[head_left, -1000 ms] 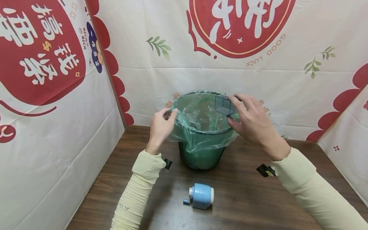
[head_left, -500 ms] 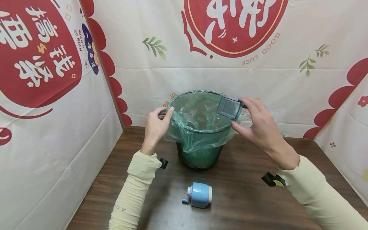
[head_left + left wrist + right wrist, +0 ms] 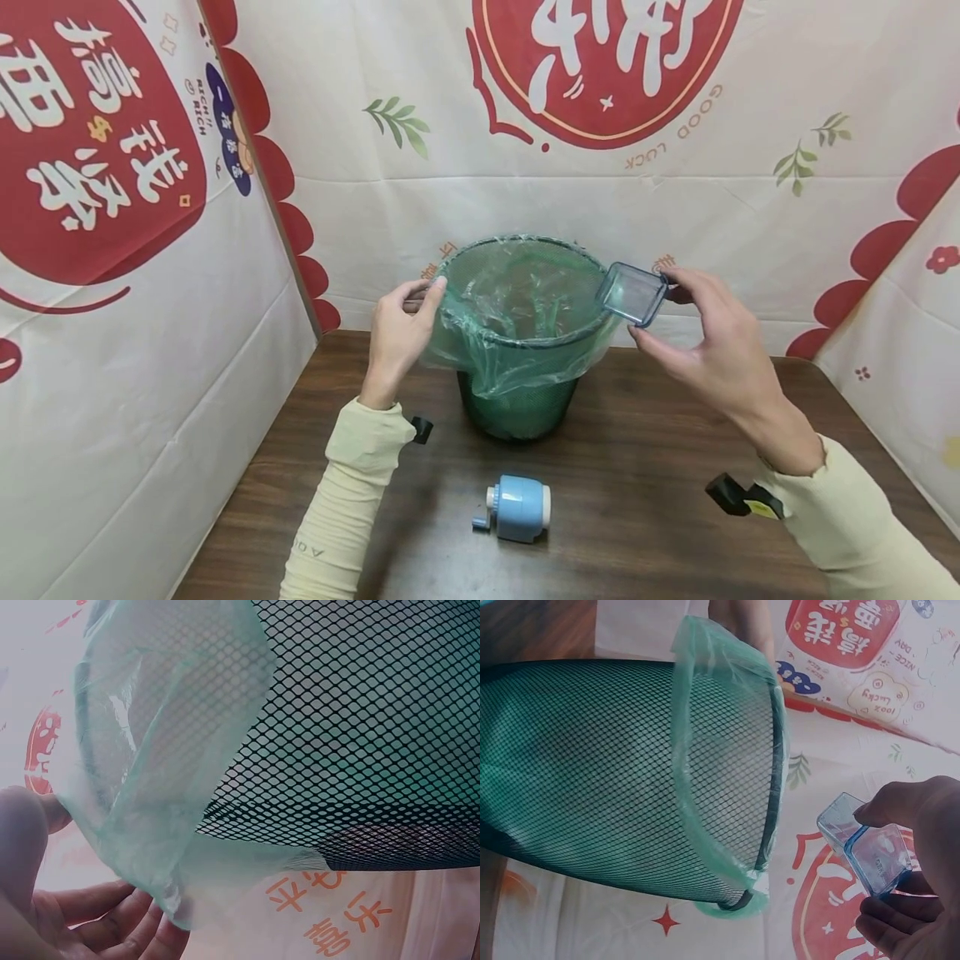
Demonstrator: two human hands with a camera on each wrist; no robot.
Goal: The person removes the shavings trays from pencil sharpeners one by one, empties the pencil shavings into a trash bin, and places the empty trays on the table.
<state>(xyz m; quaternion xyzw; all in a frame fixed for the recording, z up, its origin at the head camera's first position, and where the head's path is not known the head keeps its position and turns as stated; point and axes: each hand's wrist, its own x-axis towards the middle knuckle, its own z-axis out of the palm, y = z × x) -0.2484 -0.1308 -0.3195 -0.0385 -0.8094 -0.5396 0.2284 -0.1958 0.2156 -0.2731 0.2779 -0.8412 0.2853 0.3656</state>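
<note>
My left hand [image 3: 397, 332] holds the left rim of a black mesh wastebasket [image 3: 517, 421], its thumb and fingers on the green plastic liner [image 3: 536, 367] folded over the edge. In my right hand [image 3: 723, 346], a clear bluish shavings drawer [image 3: 635, 294] is pinched between thumb and fingers just beyond the basket's right rim. The right wrist view shows the see-through drawer [image 3: 870, 844] apart from the liner; no shavings can be made out in it. A blue hand-crank pencil sharpener [image 3: 519, 508] lies on the table in front of the basket.
The basket stands on a dark wooden table [image 3: 630, 500] near its back edge. White printed cloth walls [image 3: 600, 200] rise behind and at both sides. Small black wrist cameras sit at both sleeves.
My right hand has drawn the drawer rightward from over the basket's opening to just beyond its rim, turning it on the way. The left hand stays at the left rim; the sharpener stays put.
</note>
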